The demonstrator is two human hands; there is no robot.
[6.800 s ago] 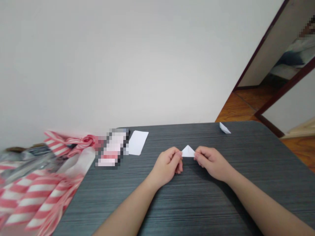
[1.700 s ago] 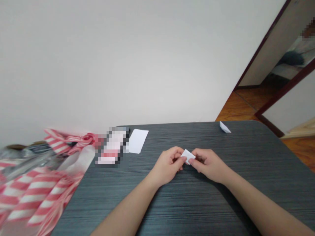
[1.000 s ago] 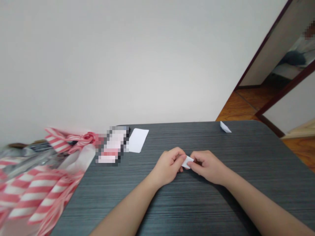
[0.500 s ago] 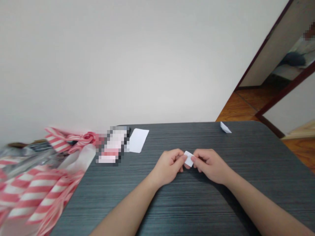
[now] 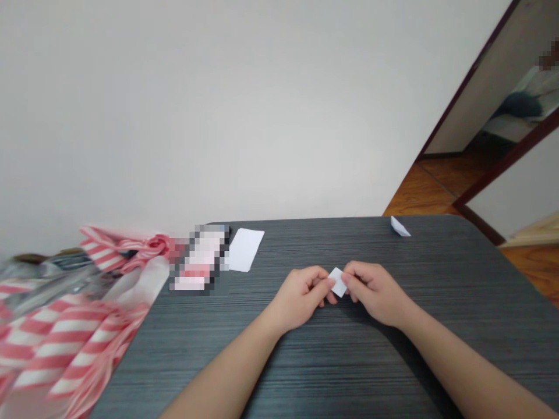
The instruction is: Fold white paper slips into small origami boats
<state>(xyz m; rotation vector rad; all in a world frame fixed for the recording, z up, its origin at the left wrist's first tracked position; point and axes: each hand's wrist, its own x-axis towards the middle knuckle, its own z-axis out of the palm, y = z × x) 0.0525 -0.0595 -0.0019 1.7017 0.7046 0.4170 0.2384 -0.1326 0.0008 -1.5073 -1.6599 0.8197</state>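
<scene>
A small folded piece of white paper (image 5: 338,283) is held just above the dark table, tilted so that it looks like a diamond. My left hand (image 5: 303,295) pinches its left corner between thumb and fingers. On the opposite side, my right hand (image 5: 371,291) grips the right corner in the same way. The fingertips behind the paper are partly hidden by it. Farther back on the right lies a folded white paper shape (image 5: 400,227), apart from both hands.
The dark wood-grain table (image 5: 305,372) meets a pale wall (image 5: 279,116). A stack of white paper sheets (image 5: 247,250) lies at the back left beside a blurred-out phone-like object (image 5: 201,259). Red-and-white striped cloth (image 5: 74,337) is heaped left of the table.
The small paper has turned slightly and shifted a little to the right. My right hand's fingers have moved slightly up; both hands still pinch it.
</scene>
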